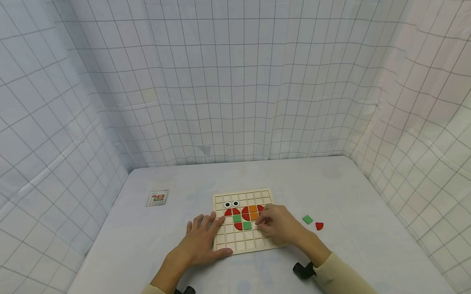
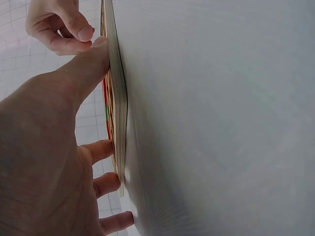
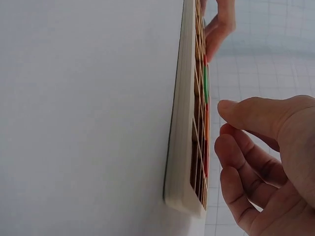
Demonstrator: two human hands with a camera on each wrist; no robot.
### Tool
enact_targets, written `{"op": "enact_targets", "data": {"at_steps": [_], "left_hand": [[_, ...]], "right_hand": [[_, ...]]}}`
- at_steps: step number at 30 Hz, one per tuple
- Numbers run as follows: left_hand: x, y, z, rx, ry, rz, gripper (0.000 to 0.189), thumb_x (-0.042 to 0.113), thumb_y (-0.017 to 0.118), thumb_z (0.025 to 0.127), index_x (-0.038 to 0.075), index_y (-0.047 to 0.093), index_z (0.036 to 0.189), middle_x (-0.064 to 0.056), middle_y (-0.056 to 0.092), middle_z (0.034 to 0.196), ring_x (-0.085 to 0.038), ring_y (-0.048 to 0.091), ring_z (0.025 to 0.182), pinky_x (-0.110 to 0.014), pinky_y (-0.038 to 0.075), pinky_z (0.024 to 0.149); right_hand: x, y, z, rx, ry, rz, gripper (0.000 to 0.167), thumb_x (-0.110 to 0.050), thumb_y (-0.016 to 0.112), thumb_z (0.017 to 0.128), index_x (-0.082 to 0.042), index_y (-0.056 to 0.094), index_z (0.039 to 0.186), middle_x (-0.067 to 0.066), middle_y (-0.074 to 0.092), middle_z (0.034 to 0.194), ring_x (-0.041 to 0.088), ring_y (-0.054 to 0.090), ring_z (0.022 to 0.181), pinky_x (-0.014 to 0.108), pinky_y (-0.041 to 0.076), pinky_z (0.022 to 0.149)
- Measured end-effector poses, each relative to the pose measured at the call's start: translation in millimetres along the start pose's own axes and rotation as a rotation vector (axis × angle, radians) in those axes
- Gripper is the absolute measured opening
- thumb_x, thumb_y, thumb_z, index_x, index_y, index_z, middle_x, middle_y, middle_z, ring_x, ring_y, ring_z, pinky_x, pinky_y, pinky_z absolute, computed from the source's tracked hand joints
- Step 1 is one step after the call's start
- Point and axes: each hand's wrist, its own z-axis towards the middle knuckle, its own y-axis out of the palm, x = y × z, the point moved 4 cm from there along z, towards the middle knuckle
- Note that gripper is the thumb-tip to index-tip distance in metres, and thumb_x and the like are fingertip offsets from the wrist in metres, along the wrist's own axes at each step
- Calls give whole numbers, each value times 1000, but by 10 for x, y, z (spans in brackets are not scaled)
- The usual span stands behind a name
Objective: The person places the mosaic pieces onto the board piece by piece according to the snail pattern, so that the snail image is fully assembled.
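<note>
A pale wooden grid board [image 1: 240,245] lies on the table, bearing red, green and orange tiles and two round eye pieces [image 1: 232,204]. Splayed over the board's left side, my left hand [image 1: 202,240] rests its thumb on the near edge and some fingertips on the left edge. My right hand [image 1: 278,224] hovers over the board's right part, fingers bent, close to a green square tile [image 1: 247,225] set in the grid. In the right wrist view a small gap shows between that hand's thumb [image 3: 241,112] and fingers, with no piece visible there.
Right of the board lie a loose green square tile [image 1: 307,219] and a red quarter-round tile [image 1: 319,226]. A small picture card [image 1: 157,197] lies at the table's far left. Grid-lined white curtains [image 1: 233,99] hang behind and on both sides.
</note>
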Motion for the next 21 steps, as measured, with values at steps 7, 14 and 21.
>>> {"op": "enact_targets", "data": {"at_steps": [7,14,21], "left_hand": [[16,-27,-18,-14,13,-26,110,74,84,95,16,44,179,-25,37,188,-61,33,170,-92,26,131],[-43,-14,-25,-31,73,-65,113,72,86,95,13,42,180,-24,33,190,-64,30,171,-96,24,128],[-121,-22,-64,-67,60,-92,115,72,89,93,17,40,182,-19,25,194,-61,22,176,-85,27,136]], "right_hand": [[176,-161,-150,38,-3,-2,7,-7,91,100,-14,89,102,-6,77,99,9,68,88,20,59,77],[444,-362,-327,52,38,-35,12,-10,93,99,-16,89,109,-8,77,104,5,67,92,23,58,78],[702,-579,-505,50,116,-61,25,-15,97,97,-15,87,120,-2,78,114,13,69,99,28,59,83]]}}
